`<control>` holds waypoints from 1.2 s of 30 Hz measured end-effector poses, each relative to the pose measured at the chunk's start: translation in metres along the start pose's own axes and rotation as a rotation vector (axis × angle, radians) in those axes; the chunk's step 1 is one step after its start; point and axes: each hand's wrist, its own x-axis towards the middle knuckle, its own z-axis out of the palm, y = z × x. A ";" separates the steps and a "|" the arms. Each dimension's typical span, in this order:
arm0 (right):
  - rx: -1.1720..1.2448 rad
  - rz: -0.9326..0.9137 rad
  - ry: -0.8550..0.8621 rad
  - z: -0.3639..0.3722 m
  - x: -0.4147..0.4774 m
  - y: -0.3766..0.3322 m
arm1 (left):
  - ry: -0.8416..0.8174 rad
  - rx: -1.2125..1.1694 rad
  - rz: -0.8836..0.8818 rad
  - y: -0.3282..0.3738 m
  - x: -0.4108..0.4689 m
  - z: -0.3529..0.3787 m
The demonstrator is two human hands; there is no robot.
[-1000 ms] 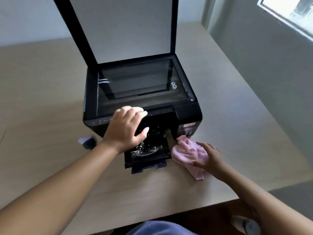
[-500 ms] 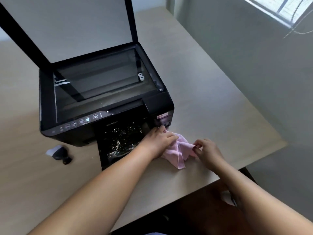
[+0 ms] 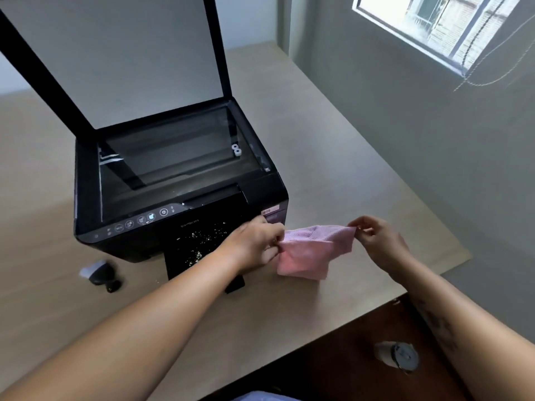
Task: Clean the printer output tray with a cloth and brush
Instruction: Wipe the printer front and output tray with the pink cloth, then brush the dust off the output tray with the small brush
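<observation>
Cloth point(image 3: 314, 251) hangs stretched between both pinching hands' grips, left point(image 3: 254, 244) and right point(image 3: 376, 238), seemingly off the table.

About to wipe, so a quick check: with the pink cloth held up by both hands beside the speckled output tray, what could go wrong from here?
1. Wiping the white crumbs on the output tray toward the printer could push them inside.
2. The left hand and right hand pinch only the edges of the pink cloth; it may slip.
3. The raised scanner lid could get knocked.
</observation>
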 end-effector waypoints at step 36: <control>-0.539 -0.742 -0.683 0.390 -0.132 -0.245 | 0.405 0.051 -0.754 -0.182 -0.383 0.040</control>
